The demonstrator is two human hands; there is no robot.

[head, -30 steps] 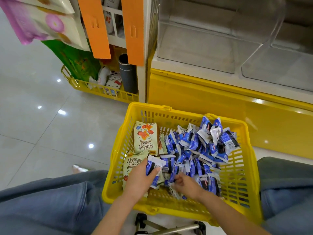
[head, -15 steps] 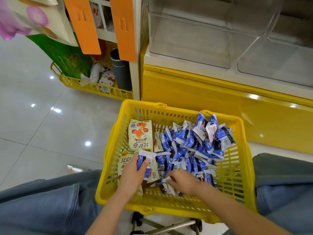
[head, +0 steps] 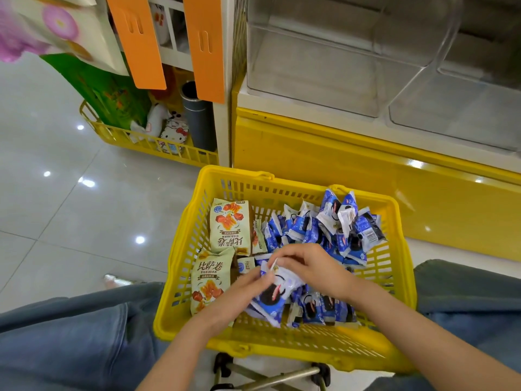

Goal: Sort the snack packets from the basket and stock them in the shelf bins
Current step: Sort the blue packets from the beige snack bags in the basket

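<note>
Item 1. Denim-clad knees (head: 70,334) are seen at either side of the near edge; the person is seated or crouched over the load.

Item 2. Yellow basket (head: 282,354), resting on a small wheeled frame (head: 270,376) between the knees.

Item 3. Left hand (head: 239,294), over the near-left part of the basket. Its fingers are closed on the left side of a bunch of blue-and-white packets (head: 273,300).

Item 4. Right hand (head: 313,269), just beyond and to the right, fingertips pinched together on the white upper edge of the same bunch. The bunch is thus held between both hands, raised slightly above the heap, its long axis running from near-right to far-left. The left hand lies nearer the bunch's bulk; the right is judged the freer for picking further packets.

Item 5. Loose blue packets (head: 332,230), heaped along the right and far-right of the basket.

Item 6. Two pale green packets (head: 229,225), flat against the left wall, one behind the other.

Item 7. Clear shelf bins (head: 324,66), beyond the far rim and above a yellow shelf base (head: 338,165); no stock is seen in them. Any lift to them is judged to run forward and up from the hands.

Item 8. A second yellow basket (head: 146,143) with soft toys, far left on the tiled floor (head: 56,207).
</note>
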